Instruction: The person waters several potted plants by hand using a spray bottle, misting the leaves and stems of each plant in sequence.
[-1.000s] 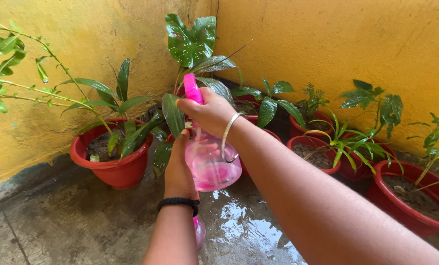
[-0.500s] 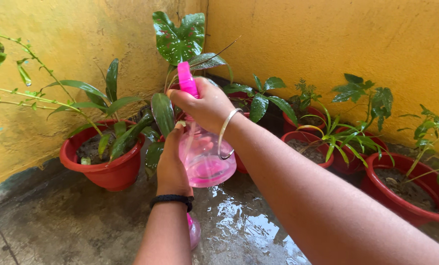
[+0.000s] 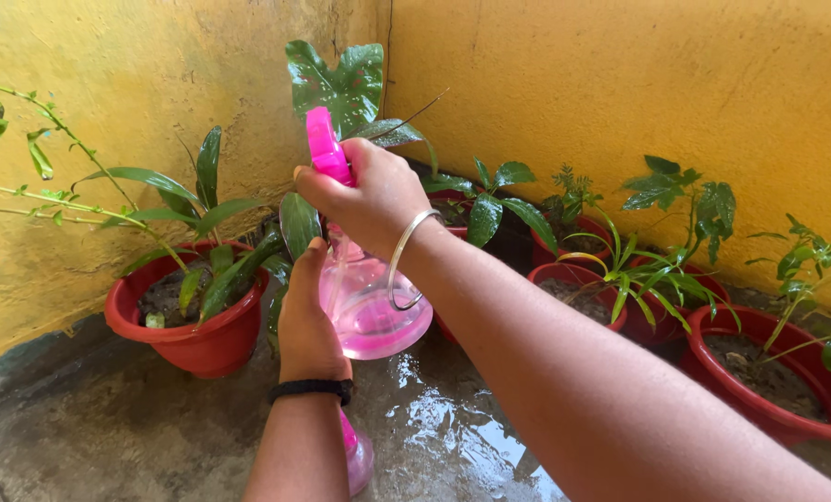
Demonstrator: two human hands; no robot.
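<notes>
A pink spray bottle (image 3: 371, 302) is held up at the centre of the view, its bright pink trigger head gripped from above by the right hand (image 3: 364, 200), whose fingers are closed around the neck. The left hand (image 3: 306, 321), at about 7 o'clock from the bottle, is pressed against the bottle's side with the fingers reaching behind it, so their grasp cannot be told. A red pot (image 3: 188, 339) of long green leaves stands at 9 o'clock, and wet concrete floor (image 3: 453, 428) lies at 6 o'clock.
</notes>
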